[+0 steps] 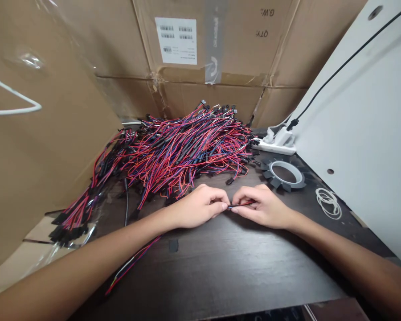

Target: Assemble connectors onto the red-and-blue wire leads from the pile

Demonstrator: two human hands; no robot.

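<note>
My left hand (200, 207) and my right hand (263, 206) meet over the dark wooden table (227, 267), fingertips almost touching. Both pinch the same thin red and black wire (242, 204), which runs between them. Behind my hands lies a large heap of red, blue and black wire harnesses (183, 149) with small black connectors. One loose black connector (230, 181) lies just beyond my fingers. More bundled wires (75, 214) trail off to the left, and a red and blue wire (130, 263) runs under my left forearm.
A roll of black tape pieces on a grey ring (284, 174) sits right of the heap, white rubber bands (329, 203) beside it. A white power strip (277, 140) stands at the back right. Cardboard boxes (214, 53) wall the back and left; a white panel (367, 133) closes the right.
</note>
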